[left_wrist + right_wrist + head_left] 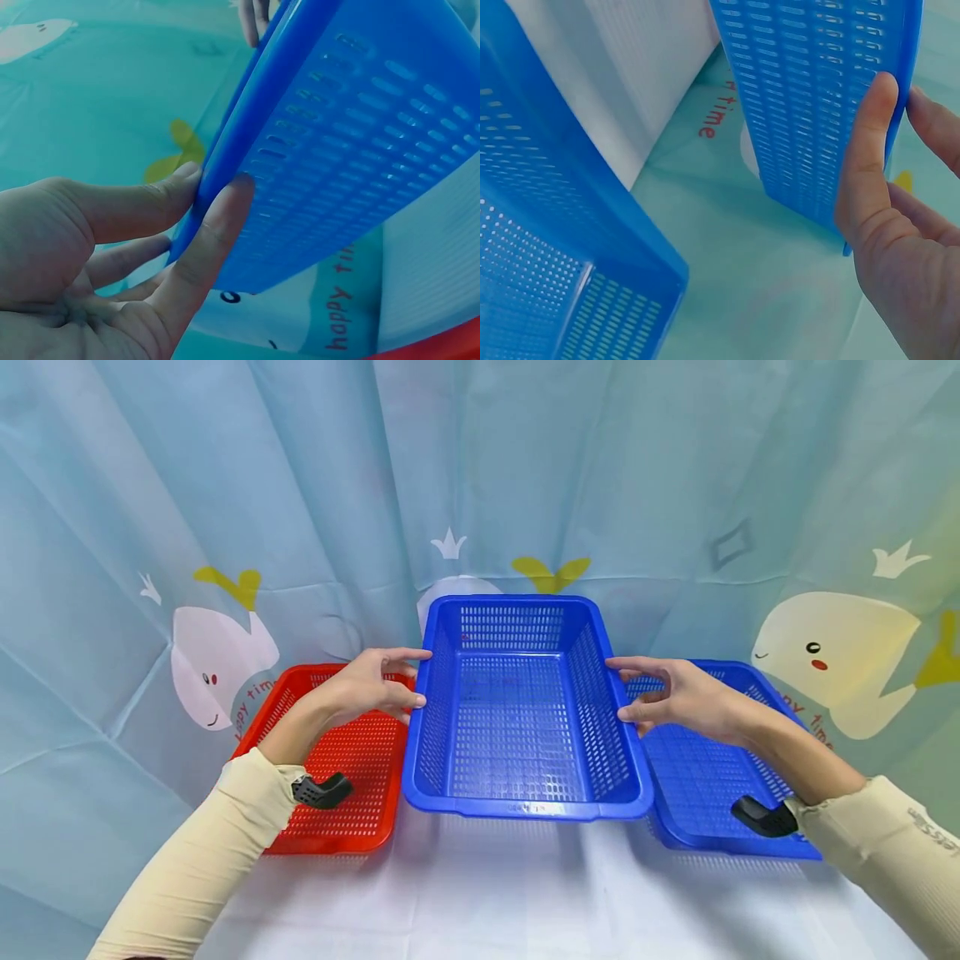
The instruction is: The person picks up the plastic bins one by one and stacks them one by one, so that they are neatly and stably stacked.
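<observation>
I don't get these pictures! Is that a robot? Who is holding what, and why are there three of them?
No robot here, just a person. Each bare hand is a grip. The left grip and the right grip hold opposite sides of the middle blue basket, up above the white surface.

The big picture is taken from the person's head, looking forward and down. The other two are taken from the left and right wrists, so each shows one hand close up.

On the surface sit a red basket to the left and a second blue basket to the right. Behind them hangs a cloth with whales on it.
</observation>
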Demonstrator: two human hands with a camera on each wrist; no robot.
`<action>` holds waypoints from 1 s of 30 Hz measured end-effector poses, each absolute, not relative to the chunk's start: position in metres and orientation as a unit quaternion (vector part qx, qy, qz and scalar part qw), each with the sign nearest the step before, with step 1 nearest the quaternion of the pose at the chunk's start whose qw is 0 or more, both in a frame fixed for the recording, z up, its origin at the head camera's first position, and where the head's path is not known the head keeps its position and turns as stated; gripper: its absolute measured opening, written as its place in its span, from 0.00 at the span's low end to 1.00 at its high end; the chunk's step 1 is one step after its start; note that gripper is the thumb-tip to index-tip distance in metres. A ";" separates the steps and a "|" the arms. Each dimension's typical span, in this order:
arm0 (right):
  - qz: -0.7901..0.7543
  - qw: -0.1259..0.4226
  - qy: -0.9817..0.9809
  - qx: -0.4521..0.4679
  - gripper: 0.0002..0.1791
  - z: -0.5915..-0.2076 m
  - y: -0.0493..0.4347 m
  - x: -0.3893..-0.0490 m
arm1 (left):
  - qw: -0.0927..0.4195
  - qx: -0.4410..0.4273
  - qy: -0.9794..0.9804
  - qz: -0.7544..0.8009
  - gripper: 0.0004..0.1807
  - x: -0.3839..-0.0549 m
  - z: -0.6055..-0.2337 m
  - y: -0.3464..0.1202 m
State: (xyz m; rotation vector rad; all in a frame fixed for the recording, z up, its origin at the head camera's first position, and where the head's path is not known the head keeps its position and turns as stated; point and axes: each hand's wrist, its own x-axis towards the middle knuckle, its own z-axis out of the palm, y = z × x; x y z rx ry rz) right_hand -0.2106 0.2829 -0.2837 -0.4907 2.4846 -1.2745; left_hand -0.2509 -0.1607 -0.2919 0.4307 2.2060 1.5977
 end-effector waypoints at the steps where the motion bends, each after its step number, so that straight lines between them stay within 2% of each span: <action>1: -0.446 0.152 0.865 -0.171 0.46 -0.283 0.281 -0.211 | 0.190 0.151 0.787 0.568 0.40 -0.251 -0.291 -0.162; 30: -0.528 0.151 0.810 -0.205 0.45 -0.285 0.182 -0.248 | 0.146 0.157 0.840 0.499 0.40 -0.256 -0.263 -0.260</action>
